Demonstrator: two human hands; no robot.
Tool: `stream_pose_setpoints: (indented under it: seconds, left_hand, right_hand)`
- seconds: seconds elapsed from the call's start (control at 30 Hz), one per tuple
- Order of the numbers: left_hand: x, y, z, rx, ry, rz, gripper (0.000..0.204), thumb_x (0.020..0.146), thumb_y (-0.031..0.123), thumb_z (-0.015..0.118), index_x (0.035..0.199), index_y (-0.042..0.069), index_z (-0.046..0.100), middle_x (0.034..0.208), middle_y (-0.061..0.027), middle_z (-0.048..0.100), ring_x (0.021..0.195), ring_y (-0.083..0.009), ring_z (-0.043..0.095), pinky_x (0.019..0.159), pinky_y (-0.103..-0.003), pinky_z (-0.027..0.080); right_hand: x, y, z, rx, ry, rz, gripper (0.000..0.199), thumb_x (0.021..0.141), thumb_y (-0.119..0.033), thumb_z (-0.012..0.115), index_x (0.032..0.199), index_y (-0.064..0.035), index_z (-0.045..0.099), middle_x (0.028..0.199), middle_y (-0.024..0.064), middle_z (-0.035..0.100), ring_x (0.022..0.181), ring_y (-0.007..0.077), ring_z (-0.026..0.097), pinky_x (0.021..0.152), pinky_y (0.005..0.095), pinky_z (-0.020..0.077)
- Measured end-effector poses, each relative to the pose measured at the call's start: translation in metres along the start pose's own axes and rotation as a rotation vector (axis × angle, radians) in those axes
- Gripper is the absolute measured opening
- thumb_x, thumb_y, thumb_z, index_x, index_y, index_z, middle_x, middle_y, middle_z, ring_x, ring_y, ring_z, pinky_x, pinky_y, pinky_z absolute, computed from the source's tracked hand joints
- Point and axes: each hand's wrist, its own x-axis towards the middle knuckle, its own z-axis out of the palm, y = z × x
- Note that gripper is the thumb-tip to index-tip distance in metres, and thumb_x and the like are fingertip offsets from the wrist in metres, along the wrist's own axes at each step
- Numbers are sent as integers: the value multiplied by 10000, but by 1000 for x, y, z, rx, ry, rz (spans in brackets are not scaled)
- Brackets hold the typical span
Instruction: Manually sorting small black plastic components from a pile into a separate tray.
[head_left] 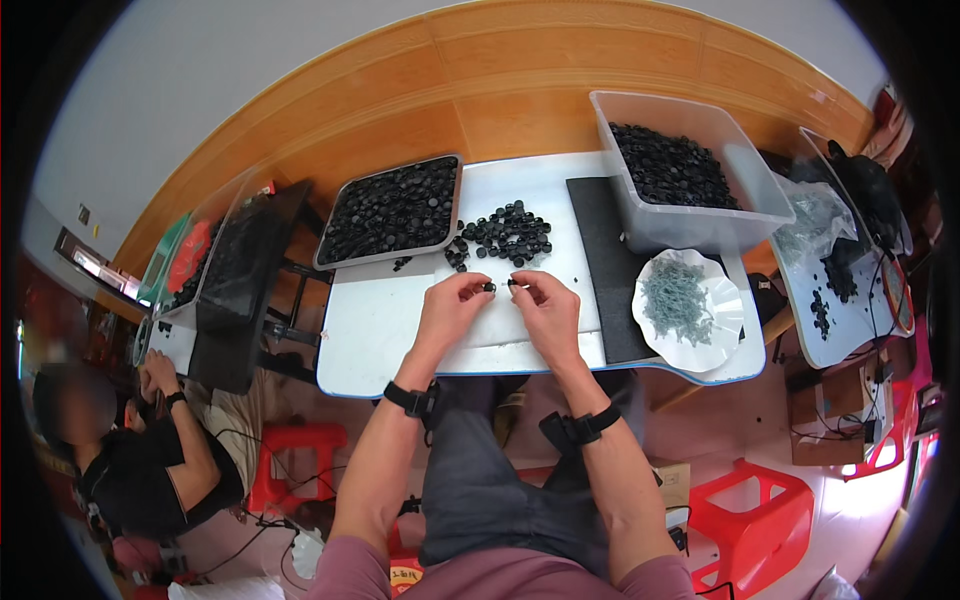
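Observation:
My left hand [450,312] pinches a small black round cap [489,287] between thumb and fingertips, over the near middle of the white table [380,325]. Close beside it, my right hand [550,312] is closed in a pinch on a small dark piece [512,283], too small to tell its exact kind. The two pieces are a short way apart. Just beyond my fingers lies a loose pile of black round caps [510,235]. The undersides of both pinches are hidden.
Far left stands a metal tray [458,215] full of black caps. At the right are a clear plastic bin [690,225] of black parts, a dark mat [595,260] and a white scalloped plate [725,345] with grey-green small parts. A co-worker [150,470] sits left; red stools [770,520] stand nearby.

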Motion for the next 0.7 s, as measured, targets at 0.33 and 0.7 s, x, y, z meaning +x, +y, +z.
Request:
stream_pose_setpoints:
  seconds: [0.33,0.7]
  left_hand:
    - [-12,-13,14,-475,3,-78,271,981,22,686,1248,-25,678,1084,-70,771,941,-112,712,831,-249,564]
    - [-14,-15,8,-551,-76,-53,286,1012,72,665,1288,-4,661,1077,-64,778,965,-94,706,810,-235,533]
  right_hand:
    - [-2,-8,-2,-46,-38,-63,163,899,-28,743,1059,-9,770,944,109,771,729,147,697,650,279,538]
    - [-1,-10,0,-50,-86,-104,165,893,-19,734,1056,0,756,943,113,757,760,189,717,652,296,551]
